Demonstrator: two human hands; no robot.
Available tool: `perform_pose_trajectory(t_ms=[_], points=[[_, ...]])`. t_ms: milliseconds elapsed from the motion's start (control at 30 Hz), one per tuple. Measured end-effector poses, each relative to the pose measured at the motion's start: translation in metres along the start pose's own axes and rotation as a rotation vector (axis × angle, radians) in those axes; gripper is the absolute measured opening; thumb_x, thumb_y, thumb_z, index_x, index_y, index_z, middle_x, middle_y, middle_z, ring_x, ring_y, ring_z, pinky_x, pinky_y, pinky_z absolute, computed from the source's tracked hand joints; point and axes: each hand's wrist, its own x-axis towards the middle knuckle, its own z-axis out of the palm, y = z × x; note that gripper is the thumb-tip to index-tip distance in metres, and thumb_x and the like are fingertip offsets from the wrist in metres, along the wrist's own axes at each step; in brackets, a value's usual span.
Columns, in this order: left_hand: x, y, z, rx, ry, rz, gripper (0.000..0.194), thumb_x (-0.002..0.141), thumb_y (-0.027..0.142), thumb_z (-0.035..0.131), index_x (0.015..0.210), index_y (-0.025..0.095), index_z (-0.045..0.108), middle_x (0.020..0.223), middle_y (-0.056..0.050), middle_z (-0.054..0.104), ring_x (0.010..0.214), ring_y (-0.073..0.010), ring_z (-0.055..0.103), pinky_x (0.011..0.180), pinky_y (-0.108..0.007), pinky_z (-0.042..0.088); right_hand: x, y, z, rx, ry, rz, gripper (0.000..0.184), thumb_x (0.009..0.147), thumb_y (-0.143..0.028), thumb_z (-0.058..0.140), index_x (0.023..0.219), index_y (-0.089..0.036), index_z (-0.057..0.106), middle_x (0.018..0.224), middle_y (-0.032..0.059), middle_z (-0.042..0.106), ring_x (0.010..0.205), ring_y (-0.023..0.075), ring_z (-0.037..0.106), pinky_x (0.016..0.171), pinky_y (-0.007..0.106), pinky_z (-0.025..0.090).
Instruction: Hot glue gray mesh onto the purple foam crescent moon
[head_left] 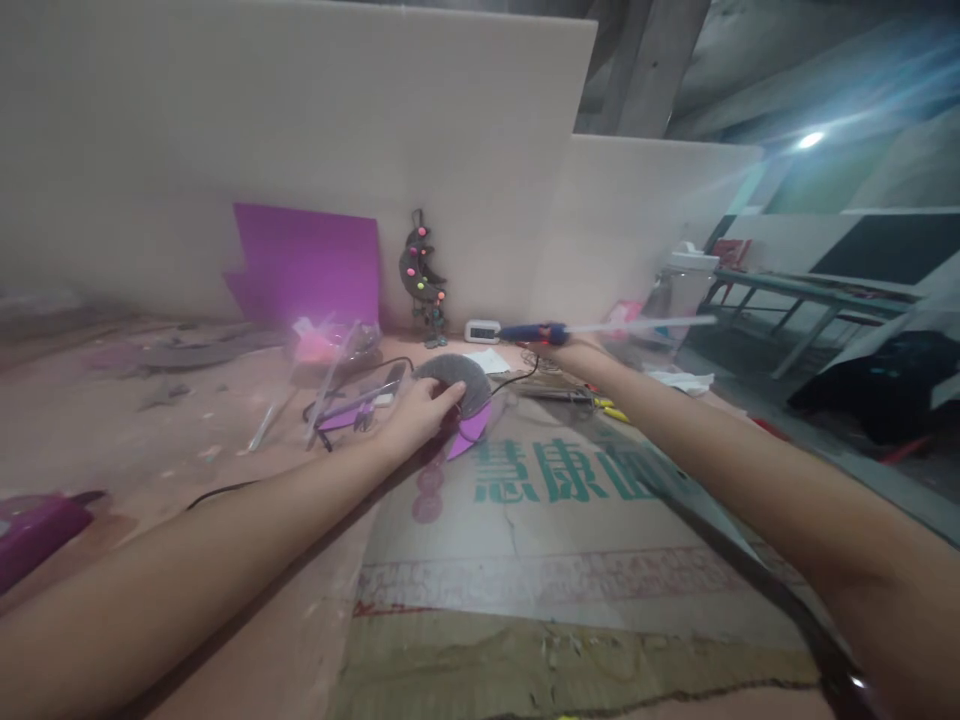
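My left hand (421, 410) pinches the edge of a grey felt crescent (469, 378) over the work surface. A small purple piece (470, 432) lies just below the felt. In my right hand (576, 354) is a blue hot glue gun (534, 333), its nozzle pointing left above and to the right of the felt. A long, whitish glue stick (645, 325) juts from its back to the right. The black cord (517, 378) loops down between my hands. My right fingers are partly hidden and blurred.
A finished-looking moon ornament with coloured pompoms (421, 275) stands against the back panel, beside a purple sheet (307, 262) and a small white digital clock (482, 331). Printed cardboard (450, 560) covers the front. Yellow-handled pliers (611, 409), a plastic bag (330, 345) and a magenta object (41, 530) lie around.
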Motion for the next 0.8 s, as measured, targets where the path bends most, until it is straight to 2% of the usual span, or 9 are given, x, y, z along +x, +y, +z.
perform_pose_trajectory(t_ms=[100,233,333,500,600,800], points=[[0.001,-0.001,0.001,-0.019,-0.014,0.007,0.036,0.077,0.049,0.059,0.064,0.016,0.056,0.054,-0.001,0.057,0.047,-0.0127,0.052,0.043,-0.023,0.036,0.026,0.008,0.017,-0.043,-0.041,0.089,0.021,0.071,-0.033,0.071,0.079,-0.015,0.066,0.074,0.0092,0.068,0.077,0.0268,0.063,0.068,0.035,0.049],[0.001,-0.002,0.0,0.004,-0.006,0.003,0.038,0.076,0.052,0.06,0.064,0.015,0.056,0.055,-0.002,0.058,0.048,-0.0135,0.054,0.044,-0.023,0.038,0.037,0.019,0.038,-0.037,-0.094,0.095,0.02,0.075,-0.024,0.067,0.091,-0.013,0.065,0.081,0.0081,0.07,0.068,0.0178,0.062,0.061,0.026,0.048],[0.0,-0.001,0.0,0.024,-0.024,0.0,0.039,0.077,0.053,0.058,0.065,0.015,0.056,0.057,-0.002,0.059,0.048,-0.0139,0.055,0.044,-0.023,0.039,0.04,0.026,0.043,-0.051,-0.109,0.092,0.022,0.078,-0.023,0.065,0.097,-0.011,0.063,0.081,0.0079,0.071,0.065,0.0149,0.062,0.058,0.023,0.047],[-0.001,0.003,0.001,0.03,-0.039,0.01,0.037,0.079,0.049,0.058,0.063,0.016,0.054,0.053,-0.002,0.059,0.046,-0.0136,0.055,0.045,-0.023,0.038,0.041,0.029,0.034,-0.107,-0.146,0.07,0.022,0.081,-0.027,0.064,0.096,-0.01,0.065,0.082,0.0083,0.072,0.066,0.0142,0.063,0.06,0.021,0.046],[-0.003,0.006,0.002,0.009,-0.03,0.004,0.035,0.078,0.047,0.06,0.061,0.017,0.053,0.052,-0.002,0.059,0.044,-0.013,0.053,0.043,-0.023,0.036,0.036,0.027,0.027,-0.164,-0.153,0.04,0.026,0.081,-0.03,0.064,0.098,-0.011,0.065,0.089,0.0089,0.073,0.073,0.0153,0.065,0.063,0.02,0.046],[-0.003,0.005,0.001,0.018,-0.023,0.006,0.035,0.079,0.048,0.059,0.063,0.017,0.053,0.053,-0.002,0.058,0.046,-0.0135,0.054,0.043,-0.023,0.037,0.011,0.026,0.005,-0.368,-0.043,-0.012,0.032,0.078,-0.034,0.066,0.101,-0.011,0.064,0.092,0.0143,0.071,0.089,0.0239,0.065,0.075,0.028,0.044]])
